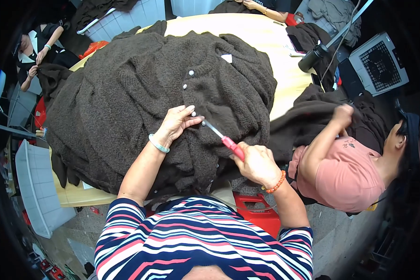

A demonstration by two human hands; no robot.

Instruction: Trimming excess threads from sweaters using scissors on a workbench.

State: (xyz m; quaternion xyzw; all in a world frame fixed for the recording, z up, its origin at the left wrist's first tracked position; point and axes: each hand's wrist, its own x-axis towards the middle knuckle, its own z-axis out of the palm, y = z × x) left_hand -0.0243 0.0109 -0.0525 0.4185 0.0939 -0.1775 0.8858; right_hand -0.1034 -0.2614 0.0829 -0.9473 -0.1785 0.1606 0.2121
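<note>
A dark brown knitted cardigan (149, 88) lies spread over the pile in front of me. Small shiny buttons (191, 73) run down its front edge. With thumb and fingertips closed, my left hand (174, 125) pinches that edge beside a button (193, 114). My right hand (259, 164) is wrapped round the red handle of a tool with a slim metal shaft (231, 145). The shaft's tip touches or nearly touches the knit by another button (203, 123), close to my left fingers. Its exact kind does not show.
Under the garments is a pale yellow table (219, 23). A black bottle (312, 58) stands at its right. A co-worker in pink (345, 172) handles dark cloth at the right; others work at the far side and left. A white bin (39, 186) and red stool (259, 212) are near.
</note>
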